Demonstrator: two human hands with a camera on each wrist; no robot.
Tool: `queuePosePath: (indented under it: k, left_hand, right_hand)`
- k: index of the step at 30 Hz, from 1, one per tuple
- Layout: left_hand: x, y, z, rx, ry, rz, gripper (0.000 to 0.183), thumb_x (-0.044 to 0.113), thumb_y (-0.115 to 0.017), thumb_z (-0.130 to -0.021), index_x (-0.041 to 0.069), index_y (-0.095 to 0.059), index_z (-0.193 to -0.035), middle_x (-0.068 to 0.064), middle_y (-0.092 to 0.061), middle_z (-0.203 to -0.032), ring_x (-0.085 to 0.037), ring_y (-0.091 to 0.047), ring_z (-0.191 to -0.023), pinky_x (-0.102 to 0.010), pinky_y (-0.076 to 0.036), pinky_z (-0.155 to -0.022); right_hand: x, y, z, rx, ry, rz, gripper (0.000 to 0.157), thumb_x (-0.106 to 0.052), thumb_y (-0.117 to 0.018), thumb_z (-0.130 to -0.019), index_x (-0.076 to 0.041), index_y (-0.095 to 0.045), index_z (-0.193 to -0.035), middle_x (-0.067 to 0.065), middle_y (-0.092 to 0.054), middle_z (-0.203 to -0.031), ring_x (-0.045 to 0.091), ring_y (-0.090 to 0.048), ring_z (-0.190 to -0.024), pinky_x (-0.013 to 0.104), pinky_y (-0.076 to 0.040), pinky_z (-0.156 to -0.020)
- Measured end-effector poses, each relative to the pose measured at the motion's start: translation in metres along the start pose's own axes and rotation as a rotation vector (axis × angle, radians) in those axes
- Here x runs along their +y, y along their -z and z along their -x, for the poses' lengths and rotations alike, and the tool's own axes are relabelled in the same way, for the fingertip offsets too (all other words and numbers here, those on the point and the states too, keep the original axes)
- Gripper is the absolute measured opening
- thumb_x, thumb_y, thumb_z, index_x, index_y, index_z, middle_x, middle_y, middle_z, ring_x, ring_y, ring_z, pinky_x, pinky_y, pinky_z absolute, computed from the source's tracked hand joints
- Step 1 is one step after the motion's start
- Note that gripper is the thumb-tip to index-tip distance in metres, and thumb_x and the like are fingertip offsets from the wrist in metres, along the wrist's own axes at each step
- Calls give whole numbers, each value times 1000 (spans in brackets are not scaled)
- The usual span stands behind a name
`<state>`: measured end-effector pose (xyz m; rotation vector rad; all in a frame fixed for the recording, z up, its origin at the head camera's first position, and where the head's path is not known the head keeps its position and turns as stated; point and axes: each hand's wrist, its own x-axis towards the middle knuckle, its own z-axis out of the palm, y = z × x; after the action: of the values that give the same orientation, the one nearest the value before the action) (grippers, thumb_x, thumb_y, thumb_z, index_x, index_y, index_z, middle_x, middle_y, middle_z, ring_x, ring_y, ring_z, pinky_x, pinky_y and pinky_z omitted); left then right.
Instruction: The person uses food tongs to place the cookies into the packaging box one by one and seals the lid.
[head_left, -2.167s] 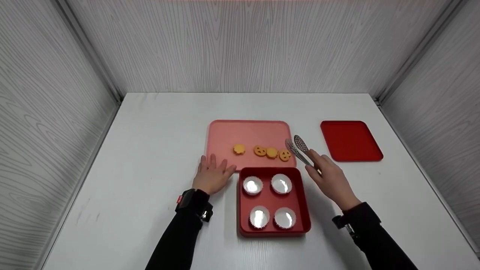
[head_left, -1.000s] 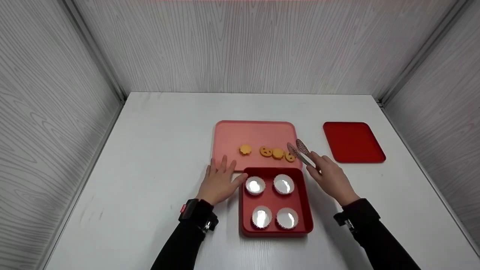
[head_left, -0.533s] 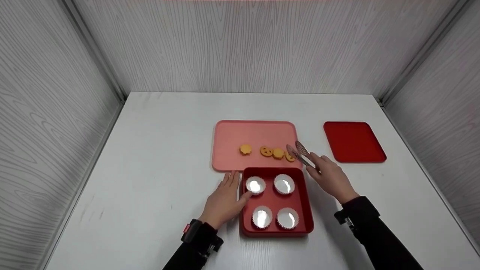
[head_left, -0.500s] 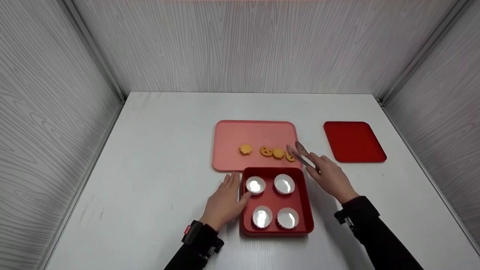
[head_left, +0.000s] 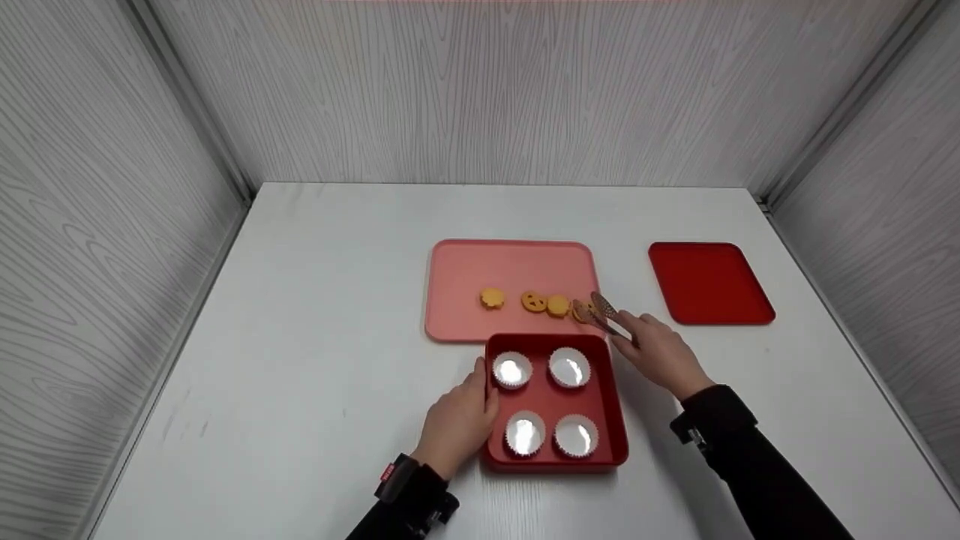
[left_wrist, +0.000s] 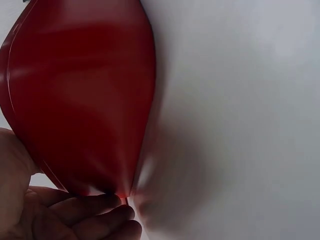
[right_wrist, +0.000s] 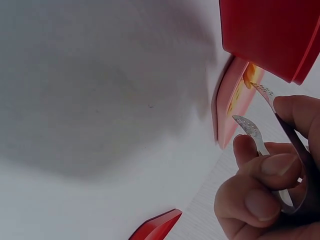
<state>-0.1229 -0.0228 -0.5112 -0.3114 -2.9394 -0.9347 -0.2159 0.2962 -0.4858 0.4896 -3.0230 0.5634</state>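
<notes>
My left hand (head_left: 456, 420) grips the left wall of a deep red box (head_left: 551, 401), its thumb over the rim and its fingers outside; the left wrist view shows fingertips (left_wrist: 110, 220) curled at the box's corner. Several white paper baking cups (head_left: 570, 367) stand inside the box. My right hand (head_left: 660, 354) holds metal tongs (right_wrist: 248, 126), their perforated tips spread apart. These tips are over the right end of a pink tray (head_left: 510, 262), around the rightmost yellow cookie (head_left: 583, 315), partly hiding it. More cookies (head_left: 534, 301) lie in a row to its left.
A smaller red tray (head_left: 709, 281) lies to the right on the white table (head_left: 337, 285). The deep box stands at the pink tray's front edge. Grey wood-grain panels (head_left: 480, 97) rise behind and on both sides.
My left hand has come back from the pink tray's front-left edge to the box's left wall and taken hold of it. The tongs have dropped slightly onto the rightmost cookie.
</notes>
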Motion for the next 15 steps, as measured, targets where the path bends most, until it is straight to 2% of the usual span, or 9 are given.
queuePosePath:
  k: [2, 6, 11, 15]
  left_hand:
    - [1, 0, 0, -5, 12, 7, 54, 21, -59, -102, -8, -48, -145, -20, -72, -104, -35, -72, -81, -49, -58, -68]
    - [2, -1, 0, -11, 31, 18, 54, 21, -58, -102, -8, -48, -146, -22, -72, -107, -36, -72, -82, -49, -58, -68]
    - [2, -2, 1, 0, 28, 13, 53, 21, -58, -102, -8, -48, -146, -22, -72, -109, -36, -72, -81, -50, -58, -67]
    - [1, -3, 1, 8, 30, 16, 53, 21, -58, -102, -8, -48, -146, -22, -71, -114, -37, -72, -84, -50, -58, -68]
  right_hand:
    - [1, 0, 0, -4, -2, 8, 35, -20, -68, -98, -3, -63, -129, 9, -56, -81, 19, -51, -66, 37, -44, -59]
    - [1, 1, -1, -24, -11, 32, 39, -21, -68, -99, -3, -61, -133, 11, -57, -83, 20, -53, -66, 39, -46, -58]
    - [-2, 4, -4, -73, -32, 74, 49, -26, -65, -100, -3, -57, -143, 19, -62, -96, 24, -56, -71, 44, -51, -64]
    - [-5, 9, -7, -96, -32, 94, 49, -26, -64, -100, -2, -57, -143, 22, -63, -101, 27, -58, -75, 47, -53, -66]
